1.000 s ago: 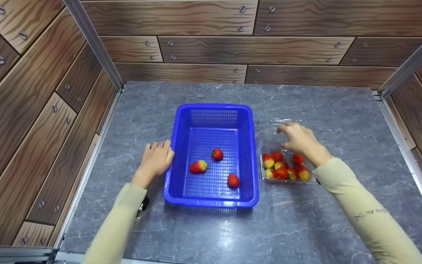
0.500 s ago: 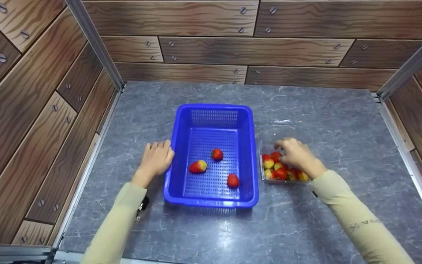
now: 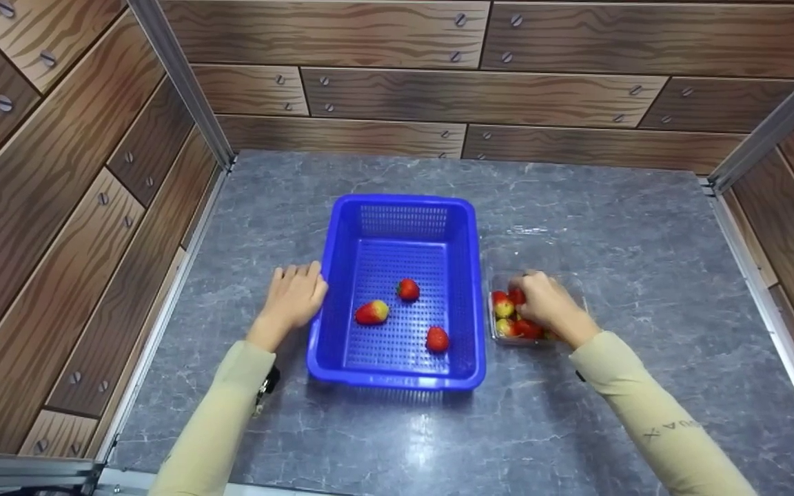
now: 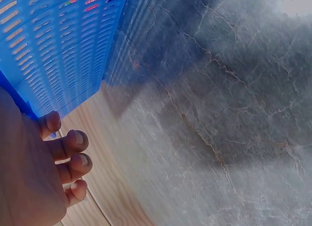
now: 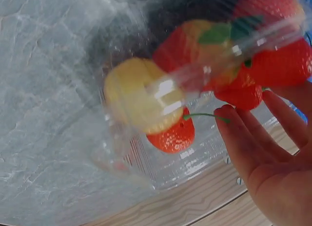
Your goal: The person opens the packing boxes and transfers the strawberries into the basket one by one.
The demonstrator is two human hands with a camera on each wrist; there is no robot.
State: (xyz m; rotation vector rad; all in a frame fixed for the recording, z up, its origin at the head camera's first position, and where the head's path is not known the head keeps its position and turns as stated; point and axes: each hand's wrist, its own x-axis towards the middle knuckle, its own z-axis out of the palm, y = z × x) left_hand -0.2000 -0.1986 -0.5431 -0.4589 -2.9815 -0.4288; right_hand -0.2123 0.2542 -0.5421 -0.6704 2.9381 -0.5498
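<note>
Strawberry (image 3: 370, 313) in the blue basket (image 3: 397, 380) lies lengthwise nearly left to right, red tip left, yellow end right; two red ones (image 3: 408, 290) lie near. Basket and clear box (image 3: 517, 342) stand on a grey marbled table (image 3: 624, 227) within plank-patterned walls (image 3: 486, 95). Left hand (image 3: 291, 296), fingers loosely bent, touches the basket's rim; right hand (image 3: 544, 301) reaches into the box among strawberries (image 3: 503, 304), its grip unclear.

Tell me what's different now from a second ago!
The right hand moved down and toward the near end of the clear box, in among the strawberries there. I can't tell whether it has gripped one. The left hand stayed at the side of the blue basket, and the three strawberries in the basket stayed put.
</note>
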